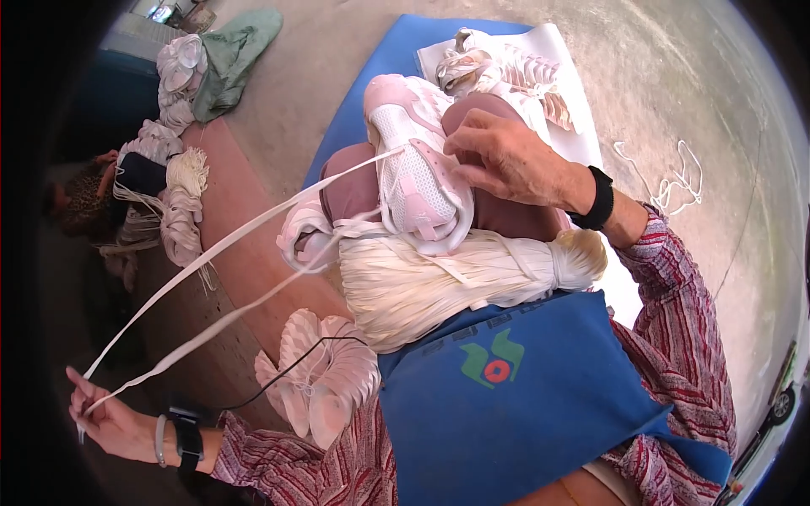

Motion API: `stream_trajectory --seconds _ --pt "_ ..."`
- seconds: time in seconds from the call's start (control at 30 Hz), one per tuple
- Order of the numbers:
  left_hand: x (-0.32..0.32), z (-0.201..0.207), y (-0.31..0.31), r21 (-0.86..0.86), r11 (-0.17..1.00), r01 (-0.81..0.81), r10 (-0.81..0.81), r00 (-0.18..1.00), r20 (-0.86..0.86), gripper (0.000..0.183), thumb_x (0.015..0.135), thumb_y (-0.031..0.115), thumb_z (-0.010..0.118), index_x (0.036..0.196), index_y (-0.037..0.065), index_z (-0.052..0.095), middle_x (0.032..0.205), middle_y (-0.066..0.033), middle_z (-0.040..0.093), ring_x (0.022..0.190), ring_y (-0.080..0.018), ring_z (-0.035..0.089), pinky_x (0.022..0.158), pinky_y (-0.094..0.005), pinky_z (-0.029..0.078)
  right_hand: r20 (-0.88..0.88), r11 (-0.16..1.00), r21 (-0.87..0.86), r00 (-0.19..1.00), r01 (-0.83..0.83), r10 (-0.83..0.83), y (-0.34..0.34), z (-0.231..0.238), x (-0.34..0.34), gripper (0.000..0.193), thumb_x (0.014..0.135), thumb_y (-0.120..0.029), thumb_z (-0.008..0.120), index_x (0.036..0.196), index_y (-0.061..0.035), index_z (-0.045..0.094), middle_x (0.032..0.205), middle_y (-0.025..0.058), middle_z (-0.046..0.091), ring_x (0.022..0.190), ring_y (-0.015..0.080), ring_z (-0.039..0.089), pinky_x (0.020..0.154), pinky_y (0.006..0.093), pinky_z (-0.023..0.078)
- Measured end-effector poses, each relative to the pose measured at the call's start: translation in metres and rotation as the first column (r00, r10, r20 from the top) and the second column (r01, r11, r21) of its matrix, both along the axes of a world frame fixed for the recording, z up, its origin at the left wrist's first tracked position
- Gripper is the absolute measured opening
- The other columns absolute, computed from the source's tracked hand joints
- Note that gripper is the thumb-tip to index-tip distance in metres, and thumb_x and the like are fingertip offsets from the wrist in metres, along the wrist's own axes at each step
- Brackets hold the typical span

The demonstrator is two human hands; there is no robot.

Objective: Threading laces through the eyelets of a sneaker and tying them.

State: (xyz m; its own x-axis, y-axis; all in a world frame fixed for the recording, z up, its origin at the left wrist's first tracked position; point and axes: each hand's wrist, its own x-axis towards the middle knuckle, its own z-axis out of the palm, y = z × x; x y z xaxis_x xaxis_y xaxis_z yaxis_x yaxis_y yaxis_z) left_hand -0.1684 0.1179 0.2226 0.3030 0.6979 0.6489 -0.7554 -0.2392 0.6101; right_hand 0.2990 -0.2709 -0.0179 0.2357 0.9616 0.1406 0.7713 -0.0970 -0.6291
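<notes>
Your lap is mostly hidden under the blue apron (540,405), which covers everything from the waist down to the near edge; the fisheye rim blacks out the far left, where a seated person (80,198) is only partly legible. The bundle of white laces (456,278) lies across your lap just beyond the apron's top edge, its tied end (578,253) pointing right; how it is bound is hard to make out. The pink-and-white shoe (418,164) rests on your knee, sole side away, just far of the bundle and touching it. Your right hand (506,156) lies on the shoe's right flank, fingers (462,145) curled against the upper near the eyelets; the fingertips are pressed into the shoe, so the exact grip cannot be told. Your left hand (114,422) is well apart, low at the near left, pinched closed on both ends of a white lace (228,278) that runs taut in two strands up to the shoe. Both wrists carry black bands. A second pair of white shoes (325,375) sits left of your lap. More finished shoes (506,72) lie on a white sheet (553,42) over the blue mat (396,51) beyond your knees. A heap of shoes and lace hanks (177,185) sits far left; individual items there blur together.
</notes>
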Motion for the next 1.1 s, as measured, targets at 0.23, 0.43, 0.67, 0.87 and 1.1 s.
stream_trajectory --seconds 0.23,0.43,0.67,0.87,1.1 --pt "0.240 -0.139 -0.175 0.089 0.985 0.147 -0.065 0.796 -0.602 0.020 0.101 0.012 0.048 0.101 -0.004 0.059 0.087 -0.0046 0.051 0.070 -0.0105 0.049 0.095 -0.0424 0.052 -0.261 0.864 0.486 0.965 0.132 -0.001 0.025 0.064 -0.006 0.015 0.094 -0.016 0.064 0.101 -0.0039 0.070 0.083 0.0066 0.063 0.072 0.0171 0.063 0.062 0.0294 0.049" --pt "0.308 -0.153 -0.221 0.148 0.960 0.238 -0.052 0.670 -0.741 0.026 0.103 0.019 0.048 0.095 -0.001 0.063 0.071 0.0010 0.053 0.067 -0.0064 0.050 0.064 -0.0245 0.046 -0.205 0.847 0.512 0.978 0.140 -0.037 0.040 0.092 -0.023 0.025 0.092 -0.019 0.067 0.111 -0.0037 0.067 0.086 0.0077 0.061 0.071 0.0192 0.062 0.062 0.0301 0.050" --pt "0.318 -0.164 -0.227 0.359 0.914 0.188 0.145 0.675 -0.724 0.030 0.100 0.022 0.056 0.085 -0.004 0.059 0.067 -0.0150 0.052 0.060 -0.0203 0.053 0.056 -0.0355 0.040 -0.244 0.869 0.489 0.968 0.074 0.055 0.046 0.095 -0.023 0.020 0.094 -0.014 0.065 0.111 -0.0052 0.070 0.094 0.0060 0.064 0.088 0.0164 0.059 0.078 0.0296 0.049" --pt "0.315 -0.169 -0.219 -0.229 0.912 0.340 -0.397 0.599 -0.695 0.029 0.103 0.022 0.049 0.100 -0.004 0.061 0.072 -0.0070 0.057 0.066 -0.0156 0.058 0.068 -0.0296 0.048 -0.425 0.873 0.485 0.887 0.053 0.183 0.050 0.083 -0.013 0.017 0.097 -0.014 0.061 0.105 -0.0012 0.070 0.096 0.0067 0.066 0.089 0.0164 0.060 0.080 0.0311 0.050" --pt "0.317 -0.184 -0.218 -0.596 0.587 0.548 -0.794 0.535 -0.290 0.026 0.102 0.019 0.048 0.118 0.000 0.056 0.090 -0.0009 0.055 0.078 -0.0089 0.054 0.095 -0.0408 0.051 -0.632 0.905 0.402 0.758 0.140 0.164 0.053 0.075 -0.016 0.026 0.100 -0.024 0.056 0.099 -0.0021 0.070 0.075 0.0026 0.069 0.076 0.0096 0.060 0.074 0.0280 0.050"
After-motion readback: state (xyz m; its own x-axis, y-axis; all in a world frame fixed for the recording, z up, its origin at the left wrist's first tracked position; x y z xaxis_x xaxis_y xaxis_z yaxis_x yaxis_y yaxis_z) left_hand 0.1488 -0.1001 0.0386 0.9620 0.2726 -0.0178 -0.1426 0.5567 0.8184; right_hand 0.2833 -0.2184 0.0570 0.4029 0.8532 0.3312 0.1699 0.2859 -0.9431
